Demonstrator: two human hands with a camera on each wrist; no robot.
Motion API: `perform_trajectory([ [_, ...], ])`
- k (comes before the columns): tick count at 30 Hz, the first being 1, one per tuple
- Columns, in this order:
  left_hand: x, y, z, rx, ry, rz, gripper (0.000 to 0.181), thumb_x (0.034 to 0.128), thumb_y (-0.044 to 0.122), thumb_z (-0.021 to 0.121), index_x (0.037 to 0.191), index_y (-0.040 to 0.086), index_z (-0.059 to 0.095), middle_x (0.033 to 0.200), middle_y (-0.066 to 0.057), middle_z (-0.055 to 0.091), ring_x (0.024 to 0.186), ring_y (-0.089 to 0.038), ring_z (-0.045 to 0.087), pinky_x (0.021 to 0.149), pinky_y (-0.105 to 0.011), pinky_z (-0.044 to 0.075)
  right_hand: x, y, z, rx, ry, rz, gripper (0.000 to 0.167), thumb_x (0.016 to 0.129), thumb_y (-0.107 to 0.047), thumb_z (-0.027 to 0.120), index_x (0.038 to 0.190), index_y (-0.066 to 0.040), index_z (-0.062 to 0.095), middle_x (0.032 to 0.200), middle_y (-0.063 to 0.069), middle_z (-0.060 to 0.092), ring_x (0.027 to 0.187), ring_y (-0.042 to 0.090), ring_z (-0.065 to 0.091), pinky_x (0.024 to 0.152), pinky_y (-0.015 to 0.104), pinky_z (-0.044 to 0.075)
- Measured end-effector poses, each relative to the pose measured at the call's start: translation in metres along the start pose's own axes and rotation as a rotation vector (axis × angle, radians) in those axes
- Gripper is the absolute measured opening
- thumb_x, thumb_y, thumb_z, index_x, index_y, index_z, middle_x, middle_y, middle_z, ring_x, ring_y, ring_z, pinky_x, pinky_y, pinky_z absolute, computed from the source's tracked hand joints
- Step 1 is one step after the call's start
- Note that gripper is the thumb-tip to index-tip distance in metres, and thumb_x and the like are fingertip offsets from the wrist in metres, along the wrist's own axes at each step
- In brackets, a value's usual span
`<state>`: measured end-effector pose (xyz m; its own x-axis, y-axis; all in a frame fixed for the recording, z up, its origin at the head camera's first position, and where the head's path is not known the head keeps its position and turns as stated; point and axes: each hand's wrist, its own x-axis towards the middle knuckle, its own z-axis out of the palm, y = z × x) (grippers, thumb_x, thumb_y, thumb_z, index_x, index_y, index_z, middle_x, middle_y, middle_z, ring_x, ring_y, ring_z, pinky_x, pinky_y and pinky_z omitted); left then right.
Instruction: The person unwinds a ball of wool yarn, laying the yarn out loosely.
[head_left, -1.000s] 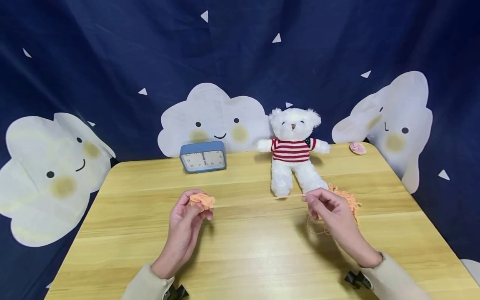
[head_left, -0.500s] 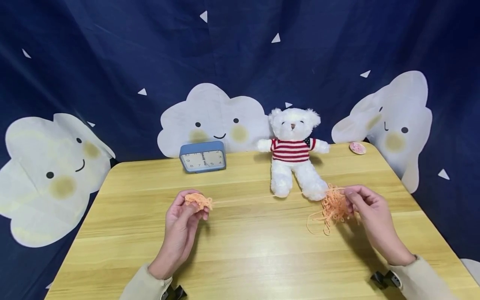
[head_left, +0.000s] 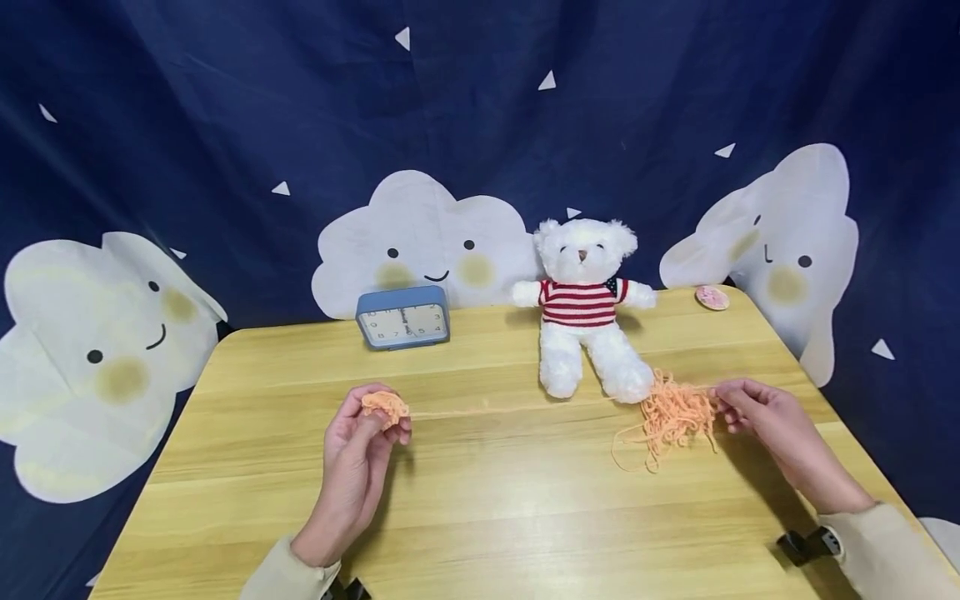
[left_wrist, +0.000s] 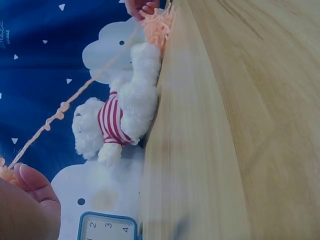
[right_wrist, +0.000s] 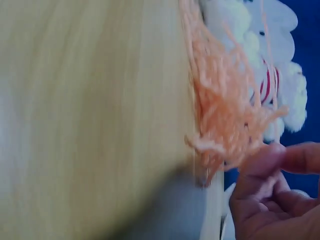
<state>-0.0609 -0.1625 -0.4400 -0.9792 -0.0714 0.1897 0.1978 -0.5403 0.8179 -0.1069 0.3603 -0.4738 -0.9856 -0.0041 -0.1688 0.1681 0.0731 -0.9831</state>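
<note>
A small orange yarn bundle (head_left: 387, 407) is gripped between the thumb and fingers of my left hand (head_left: 358, 458). From it a single yarn strand (left_wrist: 84, 86) runs taut across to my right hand (head_left: 780, 429), which pinches it between thumb and forefinger. In the left wrist view the strand has a few small knots or loops partway along. A loose tangled pile of orange yarn (head_left: 675, 417) lies on the table just left of my right hand. The right wrist view shows the pile (right_wrist: 225, 110) close beside the pinching fingertips.
A white teddy bear (head_left: 581, 304) in a red-striped shirt sits behind the yarn, one foot touching the pile. A blue clock (head_left: 402, 318) stands at the back left of the wooden table (head_left: 480, 517). A pink oval item (head_left: 712, 297) lies at the back right corner.
My right hand has moved well to the right, drawing out the strand and uncovering the yarn pile. My left hand has shifted slightly left with its bundle.
</note>
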Motion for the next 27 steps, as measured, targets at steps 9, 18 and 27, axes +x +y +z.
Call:
perform_trajectory([
  [9, 0.001, -0.004, 0.002, -0.018, -0.005, 0.004, 0.025, 0.1059, -0.013, 0.047, 0.121, -0.002, 0.063, 0.107, -0.012, 0.067, 0.084, -0.021, 0.068, 0.071, -0.025, 0.060, 0.007, 0.000, 0.007, -0.334, -0.048, -0.022, 0.034, 0.114, -0.014, 0.059, 0.130, 0.016, 0.061, 0.105, -0.013, 0.068, 0.088, 0.003, 0.066, 0.075, 0.023, 0.061],
  [18, 0.002, -0.006, 0.006, 0.010, -0.007, -0.016, 0.024, 0.1059, -0.012, 0.048, 0.120, -0.001, 0.063, 0.106, -0.011, 0.067, 0.084, -0.021, 0.068, 0.071, -0.025, 0.060, -0.011, -0.023, 0.051, -0.479, 0.119, -0.235, 0.041, 0.110, -0.009, 0.062, 0.148, 0.004, 0.057, 0.126, 0.012, 0.052, 0.075, 0.011, 0.058, 0.055, 0.026, 0.050],
  [27, 0.005, -0.007, 0.011, 0.050, 0.003, -0.049, 0.020, 0.1061, -0.010, 0.050, 0.120, -0.001, 0.062, 0.105, -0.010, 0.065, 0.084, -0.020, 0.067, 0.071, -0.025, 0.059, -0.020, -0.047, 0.125, -0.265, -0.065, -0.294, 0.032, 0.108, -0.009, 0.069, 0.139, -0.003, 0.067, 0.092, 0.007, 0.068, 0.076, 0.023, 0.065, 0.059, 0.031, 0.057],
])
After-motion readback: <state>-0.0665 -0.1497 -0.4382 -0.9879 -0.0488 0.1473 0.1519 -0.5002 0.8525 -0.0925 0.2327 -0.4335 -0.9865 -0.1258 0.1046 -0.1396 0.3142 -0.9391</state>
